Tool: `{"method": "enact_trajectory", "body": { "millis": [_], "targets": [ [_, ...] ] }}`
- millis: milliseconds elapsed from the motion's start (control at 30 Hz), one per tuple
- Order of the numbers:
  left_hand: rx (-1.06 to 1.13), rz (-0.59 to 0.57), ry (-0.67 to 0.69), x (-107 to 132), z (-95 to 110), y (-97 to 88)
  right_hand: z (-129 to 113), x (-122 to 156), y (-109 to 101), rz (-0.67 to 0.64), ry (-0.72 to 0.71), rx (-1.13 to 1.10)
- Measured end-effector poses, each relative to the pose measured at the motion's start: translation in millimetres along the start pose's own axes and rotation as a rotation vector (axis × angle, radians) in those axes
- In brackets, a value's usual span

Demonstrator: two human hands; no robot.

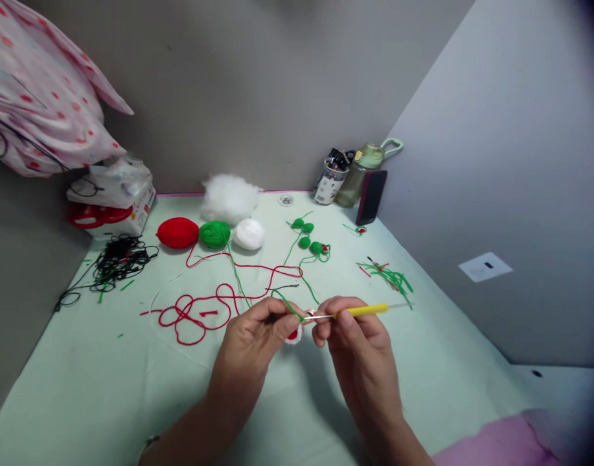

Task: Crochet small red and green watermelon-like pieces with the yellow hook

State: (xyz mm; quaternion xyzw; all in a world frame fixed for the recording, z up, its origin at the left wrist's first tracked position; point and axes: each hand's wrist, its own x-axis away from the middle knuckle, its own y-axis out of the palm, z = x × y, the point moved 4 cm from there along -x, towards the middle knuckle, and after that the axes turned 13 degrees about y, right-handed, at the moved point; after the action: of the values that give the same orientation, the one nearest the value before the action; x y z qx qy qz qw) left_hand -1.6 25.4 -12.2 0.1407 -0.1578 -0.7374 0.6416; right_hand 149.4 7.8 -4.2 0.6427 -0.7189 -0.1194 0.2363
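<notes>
Between thumb and fingers, my left hand [262, 333] pinches a small red and white crochet piece [293, 336], mostly covered by the fingers. Green yarn [285, 300] runs over that hand to the top of the piece. My right hand [357, 340] grips the yellow handle of a crochet hook [367, 310]. Its thin metal shaft points left, and the tip meets the green yarn at my left thumb. Whether the tip is inside a loop is too small to tell.
Behind my hands stand balls of red yarn [178, 233], green yarn [214, 234] and white yarn [249, 233], with white stuffing [231, 197] behind. Loose red yarn [184, 317] spreads leftward near tangled black cord [119, 262]. Small green crocheted pieces [304, 242] and yarn scraps [388, 275] lie right.
</notes>
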Motion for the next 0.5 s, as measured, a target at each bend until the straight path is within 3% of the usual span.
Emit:
{"method": "enact_trajectory", "body": {
  "millis": [200,367,500],
  "targets": [
    [-0.040,0.062,0.081,4.0,2.4,-2.0,9.5,-2.8,6.5,0.020,0.211,-0.162],
    [0.002,0.112,0.032,6.3,-1.9,-0.1,10.4,0.8,12.3,-0.005,0.191,-0.184],
    [0.095,0.069,-0.026,6.3,-3.2,7.1,9.1,2.3,13.4,-0.006,0.148,-0.152]
  ]
}}
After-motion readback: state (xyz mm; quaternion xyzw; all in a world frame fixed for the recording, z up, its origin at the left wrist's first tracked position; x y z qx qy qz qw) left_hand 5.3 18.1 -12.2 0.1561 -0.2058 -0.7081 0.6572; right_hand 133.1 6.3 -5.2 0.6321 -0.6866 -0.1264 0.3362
